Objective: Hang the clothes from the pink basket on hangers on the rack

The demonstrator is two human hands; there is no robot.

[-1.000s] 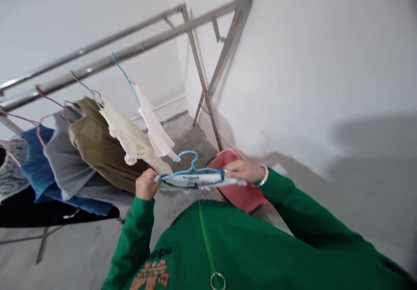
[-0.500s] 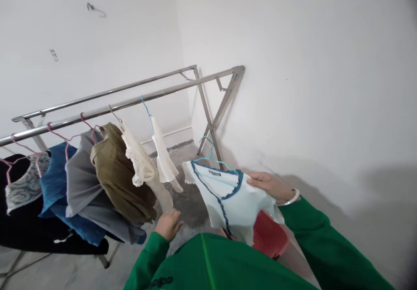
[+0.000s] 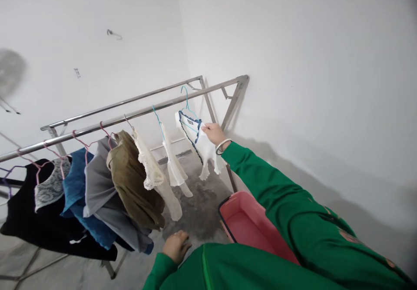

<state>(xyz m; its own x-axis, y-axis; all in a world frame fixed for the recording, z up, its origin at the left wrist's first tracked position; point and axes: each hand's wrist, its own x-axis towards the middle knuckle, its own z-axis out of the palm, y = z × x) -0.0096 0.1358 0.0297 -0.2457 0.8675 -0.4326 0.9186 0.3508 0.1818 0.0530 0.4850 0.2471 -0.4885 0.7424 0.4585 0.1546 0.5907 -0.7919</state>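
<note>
My right hand [image 3: 213, 133] pinches the shoulder of a small white top [image 3: 187, 129] with dark blue ruffled trim. The top is on a light blue hanger [image 3: 186, 101], whose hook is up at the front rail [image 3: 169, 104]; whether it rests on the rail, I cannot tell. Low in front of my body, my left hand [image 3: 177, 245] holds nothing, its fingers loosely bent with the thumb apart. Nearest to it hangs a cream lace garment [image 3: 148, 168]. Between that and the white top, a narrow white garment [image 3: 174, 164] hangs on another blue hanger.
Further left on the rack hang an olive garment [image 3: 133, 177], a grey one [image 3: 100, 181], a blue one [image 3: 78, 177] and a black one [image 3: 26, 211]. A red basin [image 3: 250, 220] stands on the floor [image 3: 208, 194] below my right arm. White walls [image 3: 309, 64] meet behind the rack.
My right hand has lifted the white top and its hanger up and leftward, from near my body to the front rail. The basin is more exposed. My left hand has shifted slightly downward.
</note>
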